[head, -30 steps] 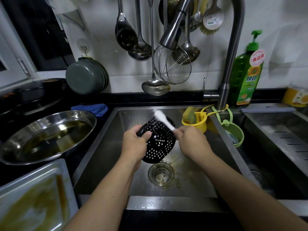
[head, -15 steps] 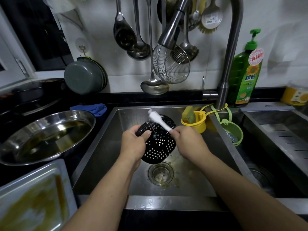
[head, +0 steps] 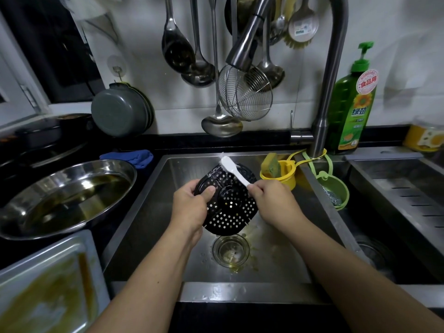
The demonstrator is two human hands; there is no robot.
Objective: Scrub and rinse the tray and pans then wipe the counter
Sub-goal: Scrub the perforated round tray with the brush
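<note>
Head view: left hand (head: 189,207) grasps the perforated tray (head: 228,203), right hand (head: 271,203) grasps the brush (head: 234,170); greasy pans (head: 64,195) seemingly remain.

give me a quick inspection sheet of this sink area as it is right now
surface: steel sink with yellowish residue around the drain; dark counter around it
job's things: black perforated tray held tilted over the sink; white brush on its upper edge; round steel pan with oily liquid and a greasy rectangular tray wait on the left
clutter: blue cloth, yellow holder with sponge, green holder with steel scourer
grippers: left hand grips the tray's edge; right hand holds the brush handle
cables: nothing seen
surroundings: faucet, no water seen running; green soap bottle; ladles and wire strainer hang on the wall
</note>
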